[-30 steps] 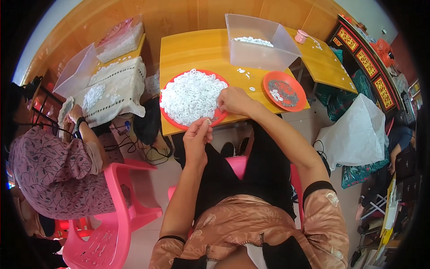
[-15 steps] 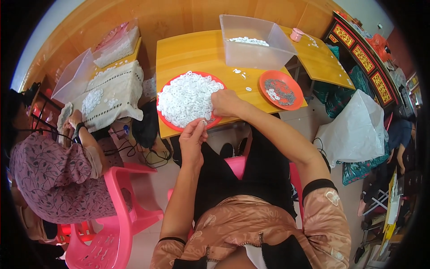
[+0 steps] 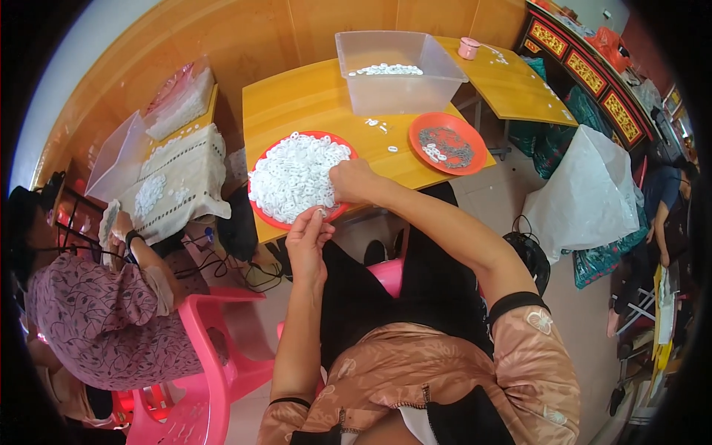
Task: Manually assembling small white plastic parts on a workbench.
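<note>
A red plate (image 3: 351, 213) at the front of the yellow table is heaped with small white oval pieces (image 3: 293, 176) that have slots in them. Just off its near rim, my left hand (image 3: 306, 239) pinches one small white oval piece (image 3: 321, 212) between thumb and fingertips. My right hand (image 3: 351, 181) rests at the plate's right side against the heap, its fingers curled. What those fingers hold, if anything, is hidden. Farther right, an orange plate (image 3: 478, 153) carries small grey metal-looking bits (image 3: 445, 143) and a few white ovals.
Behind the plates stands a clear plastic bin (image 3: 400, 98) with white pieces inside. Loose ovals lie on the table (image 3: 282, 104). A co-worker (image 3: 111, 311) sits at the left beside a cloth-covered table (image 3: 185, 174). Pink chair (image 3: 215, 348) and white sack (image 3: 582, 200) flank me.
The whole view has shifted, so the table and plates sit further left and slightly lower. Both hands keep nearly the same places by the red plate; the left still pinches the small white piece.
</note>
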Action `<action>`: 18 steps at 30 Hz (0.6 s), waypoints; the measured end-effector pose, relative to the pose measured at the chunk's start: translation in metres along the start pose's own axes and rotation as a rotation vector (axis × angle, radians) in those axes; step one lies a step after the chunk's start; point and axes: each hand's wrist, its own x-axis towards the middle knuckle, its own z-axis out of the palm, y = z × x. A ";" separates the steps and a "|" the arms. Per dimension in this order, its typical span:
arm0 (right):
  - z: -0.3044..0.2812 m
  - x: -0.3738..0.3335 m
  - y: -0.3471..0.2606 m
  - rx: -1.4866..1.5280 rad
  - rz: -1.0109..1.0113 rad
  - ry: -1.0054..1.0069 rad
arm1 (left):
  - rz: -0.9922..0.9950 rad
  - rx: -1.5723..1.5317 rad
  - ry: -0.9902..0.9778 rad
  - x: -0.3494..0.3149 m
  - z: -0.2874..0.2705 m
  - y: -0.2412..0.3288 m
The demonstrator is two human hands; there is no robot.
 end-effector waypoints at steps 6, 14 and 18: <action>-0.002 -0.010 0.005 0.293 0.058 0.154 | -0.008 -0.027 0.002 0.001 -0.001 0.001; 0.006 -0.015 0.015 0.942 0.160 0.343 | -0.010 -0.024 -0.003 0.001 0.002 0.000; -0.008 -0.038 -0.007 1.326 0.259 0.179 | -0.006 -0.034 0.019 -0.001 0.001 0.003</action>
